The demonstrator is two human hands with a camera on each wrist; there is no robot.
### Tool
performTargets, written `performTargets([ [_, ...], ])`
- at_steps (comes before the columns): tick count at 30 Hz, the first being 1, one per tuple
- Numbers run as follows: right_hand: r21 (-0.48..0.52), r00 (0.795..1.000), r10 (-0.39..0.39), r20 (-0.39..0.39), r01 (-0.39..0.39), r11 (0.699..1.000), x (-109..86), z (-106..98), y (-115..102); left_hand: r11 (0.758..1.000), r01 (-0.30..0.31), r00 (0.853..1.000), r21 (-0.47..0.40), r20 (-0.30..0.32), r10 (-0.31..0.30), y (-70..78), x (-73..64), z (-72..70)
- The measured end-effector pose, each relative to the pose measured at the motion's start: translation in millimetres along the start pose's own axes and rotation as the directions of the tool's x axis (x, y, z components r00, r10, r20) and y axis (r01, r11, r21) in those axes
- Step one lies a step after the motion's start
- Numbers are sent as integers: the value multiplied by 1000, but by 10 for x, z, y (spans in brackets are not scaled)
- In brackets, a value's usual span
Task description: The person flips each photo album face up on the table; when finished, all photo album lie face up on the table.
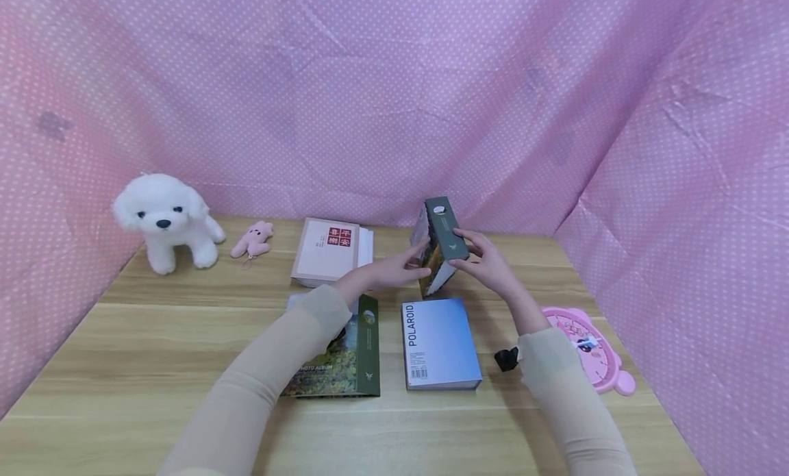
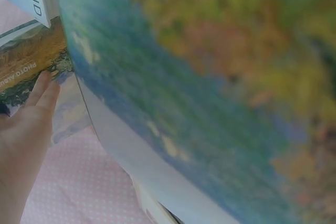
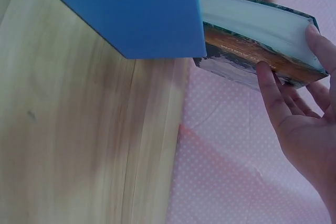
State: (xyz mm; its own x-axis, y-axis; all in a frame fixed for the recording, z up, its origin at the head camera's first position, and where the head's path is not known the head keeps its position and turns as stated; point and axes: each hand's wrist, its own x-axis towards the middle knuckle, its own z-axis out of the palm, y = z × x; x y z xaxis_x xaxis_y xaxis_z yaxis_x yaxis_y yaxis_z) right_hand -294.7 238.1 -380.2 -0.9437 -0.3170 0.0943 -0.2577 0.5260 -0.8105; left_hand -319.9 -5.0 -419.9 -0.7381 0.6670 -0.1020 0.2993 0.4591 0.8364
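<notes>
A photo album (image 1: 448,229) with a dark green spine and landscape covers stands tilted at the back of the table, spine uppermost. My right hand (image 1: 490,262) holds it by the spine; in the right wrist view the thumb and fingers of that hand (image 3: 307,124) lie on either side of the album (image 3: 247,51). My left hand (image 1: 397,267) touches the opposite cover, its fingers looking straight in the left wrist view. Below my left forearm lies a second photo album (image 1: 368,346), partly hidden. A blue POLAROID album (image 1: 440,346) lies in front of the held album.
A pale pink album or book (image 1: 320,250) with red squares lies left of my hands. Farther left are a white plush dog (image 1: 166,219) and a small pink plush toy (image 1: 253,240). A pink clock (image 1: 594,359) lies by my right forearm. Pink dotted cloth (image 1: 370,106) hangs behind.
</notes>
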Motion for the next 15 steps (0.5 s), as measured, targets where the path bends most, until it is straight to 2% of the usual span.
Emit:
performTargets([
  [7,66,998,-57,35,55,996,-71,25,-276,999,-31,996,-9,-84,31,6,15,-57],
  [10,104,997,-67,39,63,993,-39,44,-235,999,-32,992,-3,-123,31,21,16,-82],
  [15,110,997,-73,34,68,992,63,115,-55,1000,-22,981,6,-195,23,33,26,-128],
])
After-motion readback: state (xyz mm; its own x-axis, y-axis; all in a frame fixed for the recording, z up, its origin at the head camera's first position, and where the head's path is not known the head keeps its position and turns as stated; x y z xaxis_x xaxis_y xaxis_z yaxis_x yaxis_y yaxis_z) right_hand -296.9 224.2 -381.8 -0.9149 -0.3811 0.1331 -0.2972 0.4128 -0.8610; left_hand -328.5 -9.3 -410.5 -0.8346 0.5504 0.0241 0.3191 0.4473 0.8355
